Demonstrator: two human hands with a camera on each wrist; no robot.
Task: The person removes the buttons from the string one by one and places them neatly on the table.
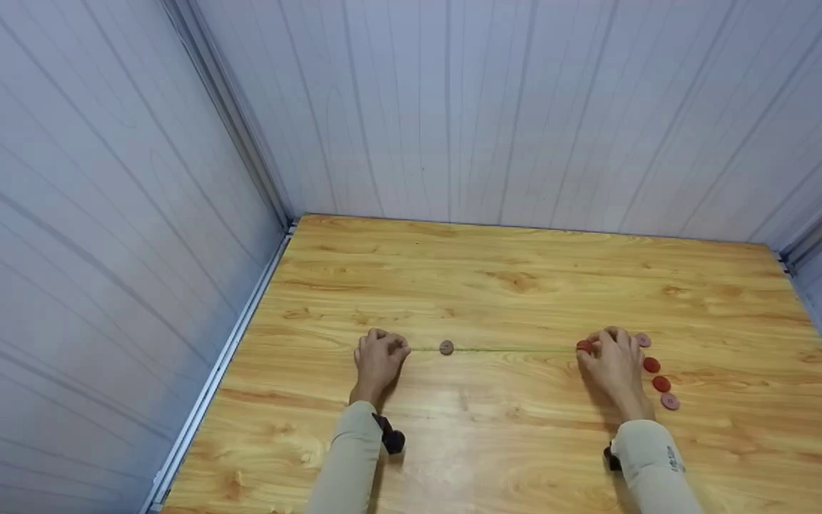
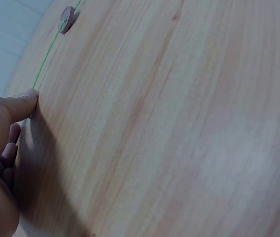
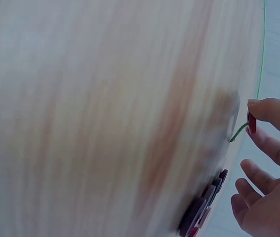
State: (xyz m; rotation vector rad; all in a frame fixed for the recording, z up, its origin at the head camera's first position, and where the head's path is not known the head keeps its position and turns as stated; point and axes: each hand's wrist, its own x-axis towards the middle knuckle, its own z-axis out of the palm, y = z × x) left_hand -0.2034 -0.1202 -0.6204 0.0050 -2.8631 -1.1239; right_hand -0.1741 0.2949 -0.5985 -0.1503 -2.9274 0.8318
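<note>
A thin green string (image 1: pixel 511 350) runs straight between my two hands over the wooden table. My left hand (image 1: pixel 379 360) pinches its left end between thumb and finger. Close to that hand, a brown button (image 1: pixel 447 348) sits threaded on the string, standing tilted on edge in the left wrist view. My right hand (image 1: pixel 612 364) pinches a red button (image 1: pixel 584 345) between thumb and forefinger. In the right wrist view, the string passes through this red button (image 3: pixel 252 122), and a short green tail (image 3: pixel 238 132) sticks out on the other side.
Beside my right hand lies a curved row of loose buttons: a pinkish one (image 1: pixel 643 340), red ones (image 1: pixel 652 365) and another pinkish one (image 1: pixel 670 401). The wooden table (image 1: pixel 482 278) meets pale panel walls (image 1: pixel 411 107) at the back and both sides.
</note>
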